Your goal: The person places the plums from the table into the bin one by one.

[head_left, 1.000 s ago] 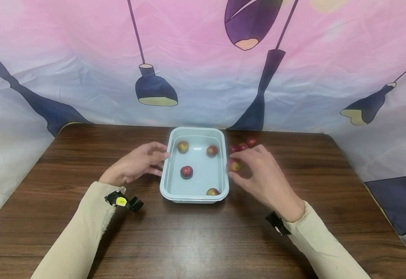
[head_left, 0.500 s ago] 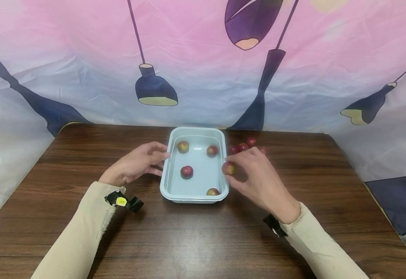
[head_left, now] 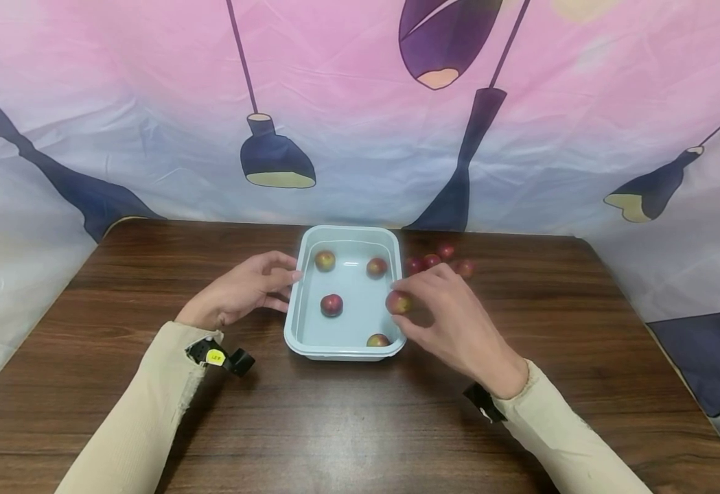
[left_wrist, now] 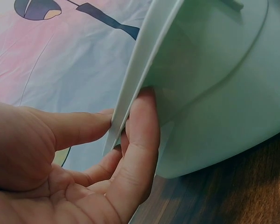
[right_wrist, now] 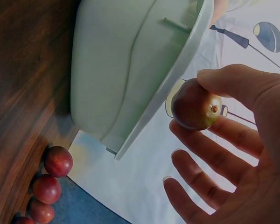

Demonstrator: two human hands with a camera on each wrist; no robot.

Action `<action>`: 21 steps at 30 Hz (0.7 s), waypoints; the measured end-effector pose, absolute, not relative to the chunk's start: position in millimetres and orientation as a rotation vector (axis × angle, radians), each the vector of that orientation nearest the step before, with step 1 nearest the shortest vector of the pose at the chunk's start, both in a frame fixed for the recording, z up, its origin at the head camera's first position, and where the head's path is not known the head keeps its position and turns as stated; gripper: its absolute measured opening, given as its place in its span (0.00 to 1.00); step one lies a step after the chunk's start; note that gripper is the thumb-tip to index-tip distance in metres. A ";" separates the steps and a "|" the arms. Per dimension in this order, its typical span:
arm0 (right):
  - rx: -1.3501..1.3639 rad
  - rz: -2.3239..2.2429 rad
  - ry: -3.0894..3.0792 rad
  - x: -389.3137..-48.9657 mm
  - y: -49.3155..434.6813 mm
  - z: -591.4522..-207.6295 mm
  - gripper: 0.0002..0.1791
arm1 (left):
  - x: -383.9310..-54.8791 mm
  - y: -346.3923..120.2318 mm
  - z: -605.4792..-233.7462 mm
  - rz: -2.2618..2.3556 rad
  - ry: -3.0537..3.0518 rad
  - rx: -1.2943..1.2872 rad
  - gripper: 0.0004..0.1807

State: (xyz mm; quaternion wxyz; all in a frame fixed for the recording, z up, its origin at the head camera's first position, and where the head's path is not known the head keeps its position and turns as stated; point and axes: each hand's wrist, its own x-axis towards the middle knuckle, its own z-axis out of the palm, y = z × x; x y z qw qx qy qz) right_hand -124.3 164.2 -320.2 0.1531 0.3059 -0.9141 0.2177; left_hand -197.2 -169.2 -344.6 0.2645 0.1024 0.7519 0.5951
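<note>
A pale blue-green plastic tub stands on the table with several red and yellow-green plums inside, one of them a dark red plum. At its left side my left hand pinches the rim, thumb on top and fingers under the lip, as the left wrist view shows. My right hand holds a red-green plum between thumb and fingertips. In the head view this plum overlaps the tub's right rim; in the right wrist view it sits just above that rim, with the other fingers loosely spread.
Several loose red plums lie on the dark wooden table behind my right hand, right of the tub. A printed cloth with lamp shapes hangs along the table's back edge.
My right hand has moved left with the plum, from beside the tub to its right rim. One more loose plum shows behind the hand. My left hand stays at the rim.
</note>
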 end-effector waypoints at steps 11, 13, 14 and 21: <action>0.923 0.605 -2.614 -123.5 162.5 -324.4 0.20 | -196.1 -169.4 -343.6 1.596 2.028 0.283 0.28; 0.925 0.604 -2.608 -123.4 162.3 -324.6 0.19 | -195.9 -169.3 -343.6 1.595 2.028 0.285 0.28; 0.925 0.604 -2.609 -123.3 162.2 -324.6 0.19 | -195.8 -169.3 -343.6 1.594 2.029 0.287 0.28; 0.898 0.598 -2.638 -123.3 161.8 -325.0 0.23 | -195.7 -169.2 -343.4 1.595 2.028 0.291 0.28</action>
